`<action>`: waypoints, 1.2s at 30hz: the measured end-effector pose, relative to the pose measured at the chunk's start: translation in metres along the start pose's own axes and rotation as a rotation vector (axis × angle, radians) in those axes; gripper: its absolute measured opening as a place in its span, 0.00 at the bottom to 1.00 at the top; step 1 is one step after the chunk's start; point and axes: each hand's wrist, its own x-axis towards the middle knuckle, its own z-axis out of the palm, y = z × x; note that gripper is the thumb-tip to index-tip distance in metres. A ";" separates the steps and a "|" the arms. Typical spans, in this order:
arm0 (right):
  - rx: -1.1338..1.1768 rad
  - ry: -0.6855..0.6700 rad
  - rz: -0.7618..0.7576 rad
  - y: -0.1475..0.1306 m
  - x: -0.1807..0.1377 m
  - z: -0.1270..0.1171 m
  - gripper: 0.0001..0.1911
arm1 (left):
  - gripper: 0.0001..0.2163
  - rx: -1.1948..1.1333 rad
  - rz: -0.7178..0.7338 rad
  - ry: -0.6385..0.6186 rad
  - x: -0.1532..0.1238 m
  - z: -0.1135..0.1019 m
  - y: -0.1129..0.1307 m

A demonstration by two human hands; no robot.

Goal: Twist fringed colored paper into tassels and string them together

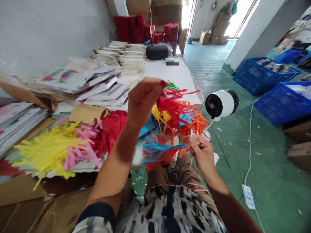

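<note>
Pinching red fringe at twelve o'clock, the left hand (pixel 145 98) has its fingers closed on the tissue tassels (pixel 175 119), held up beside the tabletop (pixel 179 76). The right hand (pixel 202 155), at four o'clock, nips their string (pixel 191 132). They look feather-light, limp and easily torn (I'd judge), so best held by the string.

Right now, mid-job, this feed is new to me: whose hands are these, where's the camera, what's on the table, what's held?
No machine here: the picture comes from a camera worn on a person's head, looking forward and down at their hands. The left hand is raised, gripping a fringed paper bunch of red, orange, yellow and blue. The right hand pinches what looks like a thin white strand just below it. On the table lie yellow, pink and red fringe piles and paper stacks. A white fan sits beyond the table's right edge.
</note>
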 end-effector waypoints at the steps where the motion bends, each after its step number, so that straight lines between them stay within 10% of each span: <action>1: -0.019 -0.005 -0.012 -0.001 -0.001 0.001 0.17 | 0.07 0.139 0.014 -0.028 -0.011 -0.004 0.004; 4: -0.083 -0.007 -0.040 -0.004 0.000 0.011 0.17 | 0.07 0.347 -0.106 -0.113 -0.051 -0.008 0.003; 13: -0.069 -0.080 -0.064 0.000 0.015 0.049 0.16 | 0.13 -0.086 -0.646 -0.039 -0.134 0.007 -0.019; 36: -0.018 -0.179 -0.013 0.014 0.021 0.061 0.15 | 0.12 -0.139 -0.696 0.118 -0.160 -0.008 -0.031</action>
